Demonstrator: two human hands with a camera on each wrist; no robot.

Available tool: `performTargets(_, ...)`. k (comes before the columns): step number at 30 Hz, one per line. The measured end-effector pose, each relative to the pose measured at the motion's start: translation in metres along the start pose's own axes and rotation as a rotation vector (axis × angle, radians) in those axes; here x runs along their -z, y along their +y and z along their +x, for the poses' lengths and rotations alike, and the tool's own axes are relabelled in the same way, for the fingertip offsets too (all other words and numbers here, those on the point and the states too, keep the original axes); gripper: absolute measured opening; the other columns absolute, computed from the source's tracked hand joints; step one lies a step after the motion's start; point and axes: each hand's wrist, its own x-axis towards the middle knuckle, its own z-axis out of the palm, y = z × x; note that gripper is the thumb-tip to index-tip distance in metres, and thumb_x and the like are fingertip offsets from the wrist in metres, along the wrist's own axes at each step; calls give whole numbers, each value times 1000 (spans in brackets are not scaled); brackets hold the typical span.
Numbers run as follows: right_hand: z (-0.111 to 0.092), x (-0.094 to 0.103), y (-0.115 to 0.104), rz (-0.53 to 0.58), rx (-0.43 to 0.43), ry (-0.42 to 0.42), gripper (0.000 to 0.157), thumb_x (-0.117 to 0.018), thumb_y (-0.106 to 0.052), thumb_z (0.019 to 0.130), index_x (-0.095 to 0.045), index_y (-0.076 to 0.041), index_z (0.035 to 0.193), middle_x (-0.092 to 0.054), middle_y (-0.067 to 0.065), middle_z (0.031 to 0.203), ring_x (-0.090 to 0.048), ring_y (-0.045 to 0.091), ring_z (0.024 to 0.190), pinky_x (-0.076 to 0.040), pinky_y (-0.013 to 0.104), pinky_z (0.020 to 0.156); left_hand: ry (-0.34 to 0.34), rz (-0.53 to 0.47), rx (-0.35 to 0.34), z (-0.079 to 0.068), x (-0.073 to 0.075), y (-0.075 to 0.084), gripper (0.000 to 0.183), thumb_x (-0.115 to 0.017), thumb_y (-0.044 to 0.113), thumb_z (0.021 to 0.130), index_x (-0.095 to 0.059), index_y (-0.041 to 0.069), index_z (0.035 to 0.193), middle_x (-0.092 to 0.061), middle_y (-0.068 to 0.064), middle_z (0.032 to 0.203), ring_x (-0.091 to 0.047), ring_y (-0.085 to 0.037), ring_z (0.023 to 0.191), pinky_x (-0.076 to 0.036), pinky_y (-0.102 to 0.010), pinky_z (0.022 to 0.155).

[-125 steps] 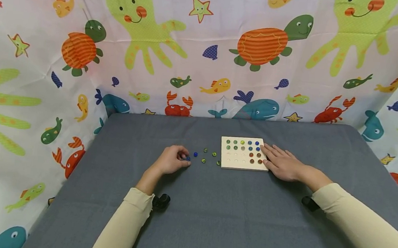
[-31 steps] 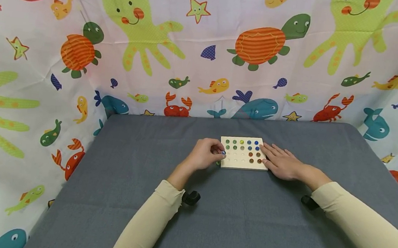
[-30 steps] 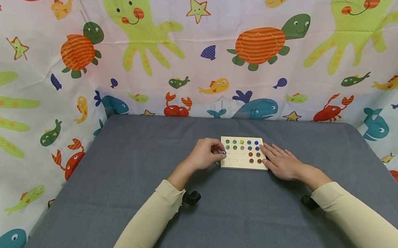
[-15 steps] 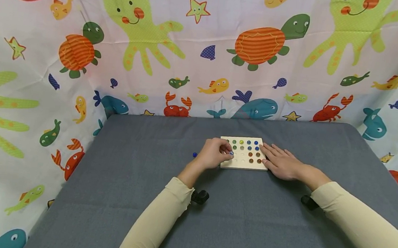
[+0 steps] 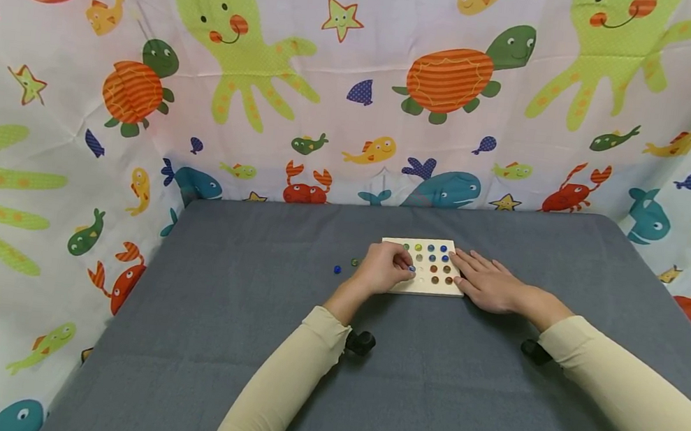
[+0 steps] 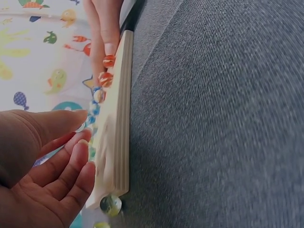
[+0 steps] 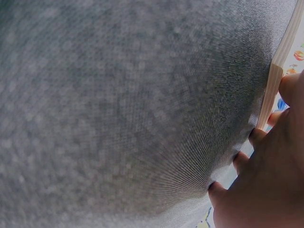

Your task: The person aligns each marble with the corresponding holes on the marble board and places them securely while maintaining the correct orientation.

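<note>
My left hand [image 5: 383, 268] pinches a blue marble [image 5: 412, 269] between thumb and forefinger, close over a pale wooden board [image 5: 426, 287]. In the left wrist view the thumb and fingertips reach over the board's face. Glass marbles sit in the board's dimples: green and yellow ones at the back, blue [image 5: 443, 249] at the back right, and reddish-brown [image 5: 435, 279] at the front right. Part of the board's left side is hidden by the left hand. My right hand [image 5: 490, 285] lies flat with spread fingers, its thumb and fingertips on the board's right edge.
Left of the board, a loose blue marble [image 5: 337, 269] and a green one [image 5: 354, 262] lie on the grey cloth [image 5: 429, 379]. Another clear-yellow marble [image 6: 111, 204] rests against the board's end. A sea-animal printed curtain [image 5: 331, 115] hangs behind the table.
Earlier the left hand was among the loose marbles, fingers at a blue one; it has moved right with it, over the board's left edge and further in. The right hand has stayed put.
</note>
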Motion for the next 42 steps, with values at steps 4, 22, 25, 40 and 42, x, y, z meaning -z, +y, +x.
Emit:
performTargets(4,-1,1,-2,-2,2,9,71,-30,-53,110,-17,-10,164,-12,16,171,-9,45,155,-7,72,116,7,36,4,6,-5,2,11,-81,9,88,-75,4,95,-72,-3,85,-64,-9,75,-48,-18,70)
performTargets(22,-9,3,-15,-6,6,37,64,-36,-40,111,-21,-6,163,-17,21,168,-14,48,153,-10,73,114,73,108,114,13,-23,9,8,-81,16,88,-77,11,92,-69,4,78,-60,-6,70,-45,-19,66)
performTargets(25,-7,1,-12,-13,-1,25,64,-35,-41,112,-19,-7,164,-15,19,169,-12,46,154,-9,72,115,89,121,140,14,-24,11,8,-81,18,88,-77,13,92,-68,7,77,-59,-5,70,-44,-21,66)
performTargets(40,-1,2,-2,-1,3,20,65,-34,-42,111,-18,-8,164,-14,19,170,-10,46,154,-8,74,115,102,156,157,16,-25,14,11,-79,18,89,-77,14,99,-64,9,78,-56,-6,71,-44,-25,66)
performTargets(42,-1,3,-2,-2,4,21,64,-35,-41,111,-18,-8,164,-14,19,169,-11,46,154,-9,73,115,80,152,122,16,-24,13,15,-79,18,89,-77,13,102,-64,8,79,-56,-6,71,-44,-24,66)
